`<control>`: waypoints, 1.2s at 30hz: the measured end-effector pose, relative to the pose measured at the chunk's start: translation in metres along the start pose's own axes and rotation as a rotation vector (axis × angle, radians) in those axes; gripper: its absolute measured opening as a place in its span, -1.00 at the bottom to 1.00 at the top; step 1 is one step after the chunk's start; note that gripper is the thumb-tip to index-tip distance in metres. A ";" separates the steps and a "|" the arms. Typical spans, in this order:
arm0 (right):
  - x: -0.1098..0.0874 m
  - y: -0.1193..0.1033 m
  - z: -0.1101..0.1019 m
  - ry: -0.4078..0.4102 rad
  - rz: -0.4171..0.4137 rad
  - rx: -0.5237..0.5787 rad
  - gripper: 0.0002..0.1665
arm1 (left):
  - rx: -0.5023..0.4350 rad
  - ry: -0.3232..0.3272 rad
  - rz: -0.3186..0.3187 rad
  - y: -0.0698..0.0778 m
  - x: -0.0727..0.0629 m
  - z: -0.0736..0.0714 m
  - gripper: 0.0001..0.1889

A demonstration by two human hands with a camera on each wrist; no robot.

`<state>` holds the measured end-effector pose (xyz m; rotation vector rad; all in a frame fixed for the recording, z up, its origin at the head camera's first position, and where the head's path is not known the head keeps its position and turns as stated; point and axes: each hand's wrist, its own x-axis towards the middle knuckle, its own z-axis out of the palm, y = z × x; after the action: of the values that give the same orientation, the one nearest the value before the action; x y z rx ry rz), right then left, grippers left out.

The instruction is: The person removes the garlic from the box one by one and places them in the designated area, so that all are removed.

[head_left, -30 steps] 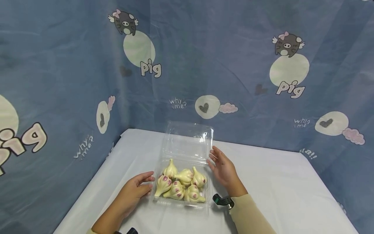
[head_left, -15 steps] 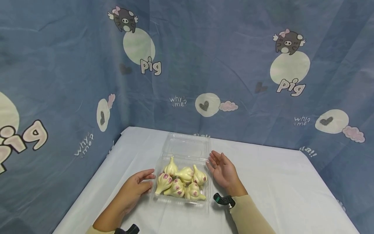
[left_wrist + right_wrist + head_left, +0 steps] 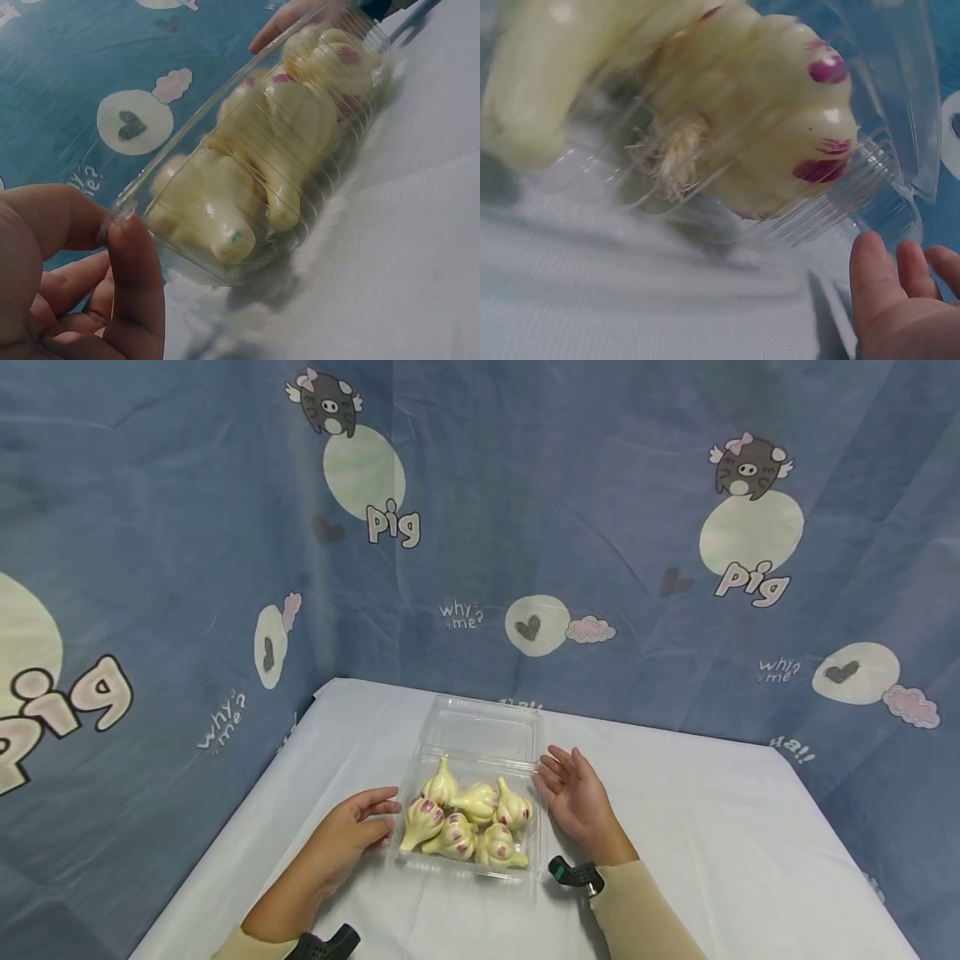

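Note:
A clear plastic clamshell box [image 3: 468,872] holds several glossy cream garlic bulbs [image 3: 453,837] with purple patches. Its lid [image 3: 480,732] is folded back, flat toward the rear of the table. At the box's left side, my left hand [image 3: 347,837] pinches the rim; the left wrist view shows thumb and index finger [image 3: 135,262] meeting at a corner. My right hand [image 3: 581,799] is beside the right side near the hinge, fingers loosely bent and holding nothing. In the right wrist view its fingertips [image 3: 868,251] are right at the box's corner, below a bulb with dry roots.
A white cloth [image 3: 735,843] covers the table under the box. Behind and to the left hangs a blue curtain [image 3: 615,527] printed with pigs and lettering. Dark bands with small devices sit at both wrists, such as the right wrist strap [image 3: 576,873].
The lid has dropped back from half raised to lying flat. Both hands stay almost in place beside the box; the head view has tilted slightly.

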<state>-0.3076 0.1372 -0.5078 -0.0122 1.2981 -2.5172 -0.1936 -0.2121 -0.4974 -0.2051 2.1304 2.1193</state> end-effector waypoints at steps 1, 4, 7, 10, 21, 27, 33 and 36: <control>-0.001 0.000 0.000 0.006 -0.007 -0.036 -0.17 | 0.000 0.000 0.000 0.001 0.000 0.000 -0.41; -0.004 0.000 0.003 0.033 -0.039 -0.160 -0.18 | -0.007 0.002 -0.011 0.002 -0.002 0.001 -0.44; -0.008 0.000 0.008 0.090 -0.066 -0.300 -0.22 | -0.014 0.006 -0.029 0.000 -0.003 0.000 -0.46; -0.013 0.001 0.013 0.170 -0.055 -0.424 -0.26 | -0.005 0.009 -0.067 -0.001 -0.007 -0.001 -0.48; -0.042 -0.011 0.030 0.226 -0.172 -0.833 -0.38 | 0.083 -0.006 -0.119 0.015 -0.007 0.003 -0.51; -0.050 -0.009 0.035 0.202 -0.261 -1.067 -0.47 | 0.106 0.014 -0.131 0.015 -0.005 0.009 -0.54; -0.053 -0.007 0.036 0.174 -0.343 -1.263 -0.56 | 0.087 -0.024 -0.109 0.009 -0.002 0.008 -0.53; -0.054 -0.008 0.035 0.124 -0.378 -1.316 -0.57 | 0.072 -0.059 -0.097 0.008 -0.001 0.005 -0.51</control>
<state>-0.2528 0.1284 -0.4740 -0.4110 2.9185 -1.4097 -0.1945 -0.2075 -0.4899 -0.2311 2.1146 1.9671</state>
